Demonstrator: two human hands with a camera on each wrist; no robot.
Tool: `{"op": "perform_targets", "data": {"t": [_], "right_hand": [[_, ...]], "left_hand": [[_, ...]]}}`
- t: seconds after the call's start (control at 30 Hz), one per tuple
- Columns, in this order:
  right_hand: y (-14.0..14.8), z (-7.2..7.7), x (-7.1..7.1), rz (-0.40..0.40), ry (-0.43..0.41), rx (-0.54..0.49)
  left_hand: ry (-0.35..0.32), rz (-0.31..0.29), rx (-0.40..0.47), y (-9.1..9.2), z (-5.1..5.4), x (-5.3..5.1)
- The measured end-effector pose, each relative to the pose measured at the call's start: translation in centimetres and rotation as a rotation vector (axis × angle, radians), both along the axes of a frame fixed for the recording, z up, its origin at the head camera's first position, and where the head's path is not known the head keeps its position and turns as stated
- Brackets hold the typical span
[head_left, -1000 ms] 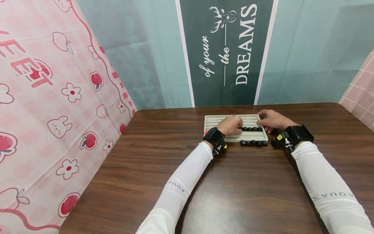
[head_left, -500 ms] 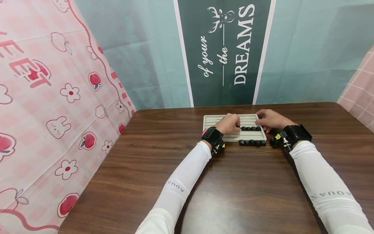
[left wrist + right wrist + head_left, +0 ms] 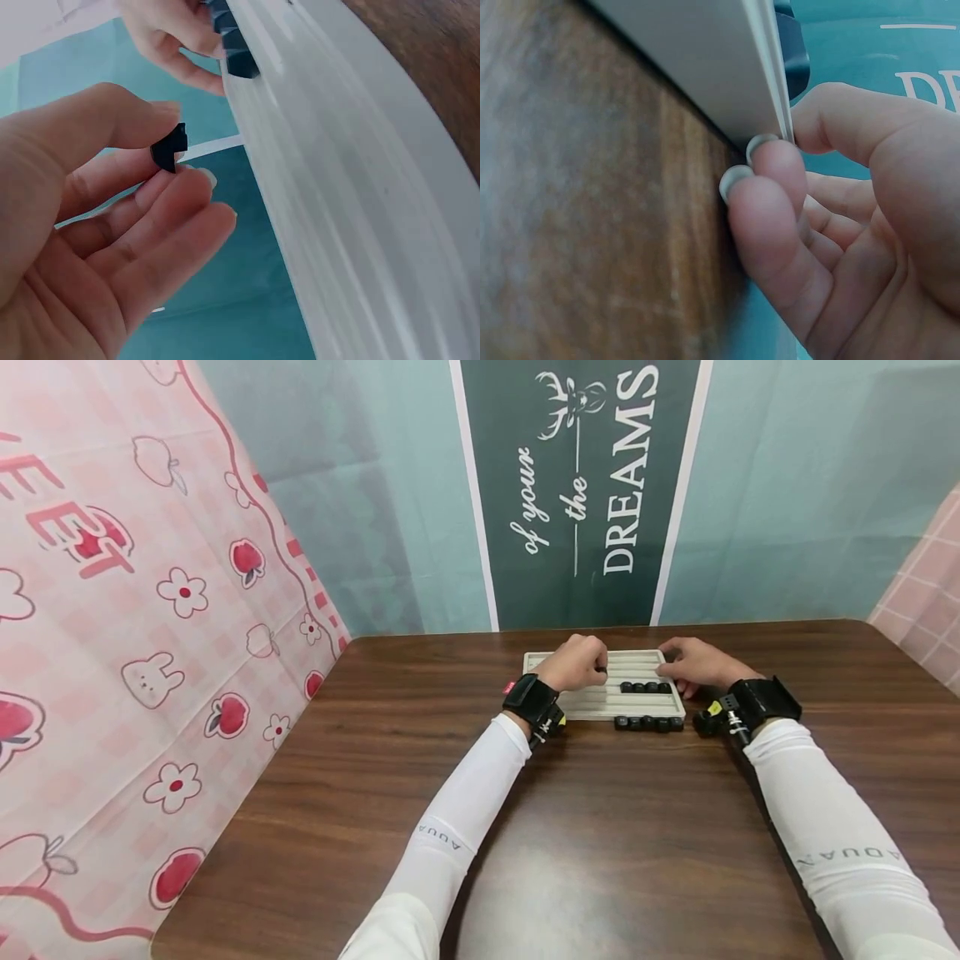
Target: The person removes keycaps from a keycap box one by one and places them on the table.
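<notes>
A cream ridged tray [image 3: 600, 708] lies flat near the table's far edge. My left hand [image 3: 573, 663] is raised over the tray's left part; in the left wrist view it pinches one small black block [image 3: 171, 148] between thumb and finger. My right hand [image 3: 699, 665] grips the tray's right edge, and in the right wrist view its fingertips hold the tray's rim [image 3: 780, 82]. A short row of black blocks [image 3: 645, 687] sits in the tray on the right.
Another row of black blocks [image 3: 648, 723] stands along the tray's near edge, on the right. The brown wooden table [image 3: 637, 827] extends toward me. A blue-green cloth [image 3: 405, 527] hangs behind it, a pink patterned one [image 3: 187, 693] on the left.
My left hand has moved away from the block row, up and to the left, with a black block in its fingers. The right hand has stayed at the tray's right edge.
</notes>
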State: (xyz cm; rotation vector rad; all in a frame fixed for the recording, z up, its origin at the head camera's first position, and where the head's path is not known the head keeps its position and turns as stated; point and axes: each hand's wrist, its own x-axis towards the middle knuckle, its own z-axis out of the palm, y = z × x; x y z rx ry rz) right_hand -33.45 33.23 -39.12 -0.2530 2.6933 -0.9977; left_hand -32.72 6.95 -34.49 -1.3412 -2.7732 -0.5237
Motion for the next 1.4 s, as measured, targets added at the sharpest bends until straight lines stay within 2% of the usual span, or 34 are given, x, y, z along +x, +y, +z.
{"op": "perform_targets", "data": {"t": [0.2,0.4,0.57,0.77,0.97,1.17,1.4], "right_hand": [[0.1,-0.2,0.1,0.002,-0.001,-0.006],[0.0,0.0,0.0,0.004,0.002,-0.006],[-0.1,0.2,0.1,0.003,0.01,-0.008],[-0.2,0.1,0.1,0.007,0.006,-0.033],[-0.1,0.2,0.1,-0.002,0.008,-0.023],[-0.2,0.2,0.2,-0.004,0.009,-0.02],[-0.1,0.1,0.1,-0.005,0.012,-0.015]], "left_hand": [[0.016,-0.006,-0.014,-1.0,0.5,0.8],[-0.015,-0.062,-0.026,-1.8,1.4,2.0],[0.039,-0.121,-0.082,-1.5,1.8,3.3],[0.086,-0.198,-0.12,-0.7,1.0,4.2],[0.108,-0.222,-0.16,0.0,-0.1,4.5],[0.072,-0.22,-0.195,0.3,-1.0,4.8],[0.072,-0.176,-0.228,0.3,-1.6,5.1]]}}
